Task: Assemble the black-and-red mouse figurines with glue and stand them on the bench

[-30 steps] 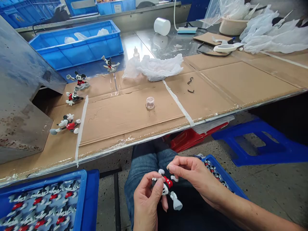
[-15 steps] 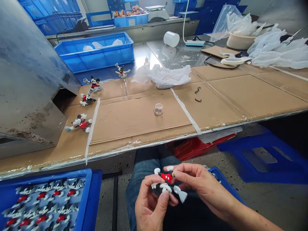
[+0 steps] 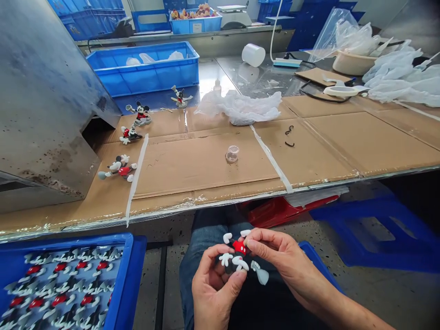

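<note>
Over my lap, both hands hold one small mouse figurine with red shorts, white gloves and a grey base. My left hand curls round its head end from below. My right hand pinches the red middle with thumb and forefinger. Several finished figurines lie or stand on the cardboard-covered table at the left. A blue tray at lower left is packed with several more figurines. A small clear cup sits mid-table.
A grey metal housing fills the left. Behind are a blue bin, crumpled white plastic, a white roll, tape, bags and a bowl. Two black hooks lie on the cardboard. Blue stool and red item stand under the table.
The figurine has been turned in my hands and lifted slightly, its grey base now pointing right. The view has tilted up and shifted a little left.
</note>
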Action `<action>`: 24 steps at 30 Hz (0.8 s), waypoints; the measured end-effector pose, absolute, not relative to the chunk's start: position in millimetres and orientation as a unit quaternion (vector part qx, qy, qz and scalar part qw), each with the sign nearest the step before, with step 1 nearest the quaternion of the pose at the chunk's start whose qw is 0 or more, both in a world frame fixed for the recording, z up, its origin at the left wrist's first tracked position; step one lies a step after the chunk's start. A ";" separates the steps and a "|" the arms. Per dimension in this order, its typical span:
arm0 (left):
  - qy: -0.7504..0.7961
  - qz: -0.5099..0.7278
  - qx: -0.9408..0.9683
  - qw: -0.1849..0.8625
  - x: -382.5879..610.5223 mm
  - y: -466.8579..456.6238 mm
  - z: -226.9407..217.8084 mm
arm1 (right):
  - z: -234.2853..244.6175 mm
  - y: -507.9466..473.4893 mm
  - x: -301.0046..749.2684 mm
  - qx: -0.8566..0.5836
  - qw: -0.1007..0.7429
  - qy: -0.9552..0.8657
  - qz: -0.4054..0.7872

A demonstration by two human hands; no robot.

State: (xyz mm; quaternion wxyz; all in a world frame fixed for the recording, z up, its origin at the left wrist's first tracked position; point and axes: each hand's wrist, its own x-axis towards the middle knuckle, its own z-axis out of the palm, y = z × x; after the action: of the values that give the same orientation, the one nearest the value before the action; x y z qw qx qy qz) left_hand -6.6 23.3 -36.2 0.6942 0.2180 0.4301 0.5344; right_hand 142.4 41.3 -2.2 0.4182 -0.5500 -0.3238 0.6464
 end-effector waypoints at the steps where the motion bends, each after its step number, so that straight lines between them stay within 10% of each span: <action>1: 0.424 0.530 0.203 0.706 -6.8 23.8 -35.3 | -2.0 41.9 141.5 -0.554 0.418 -0.321 0.645; 24: 0.405 0.443 0.108 0.793 -12.3 29.3 -38.1 | -9.3 47.8 150.7 -0.596 0.438 -0.308 0.598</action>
State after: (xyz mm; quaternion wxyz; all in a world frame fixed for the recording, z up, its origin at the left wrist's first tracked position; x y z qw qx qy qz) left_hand -12.3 29.3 -38.1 0.7926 0.1081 0.4054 0.4425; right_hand 150.7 47.8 -9.3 0.4384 -0.5962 -0.3077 0.5980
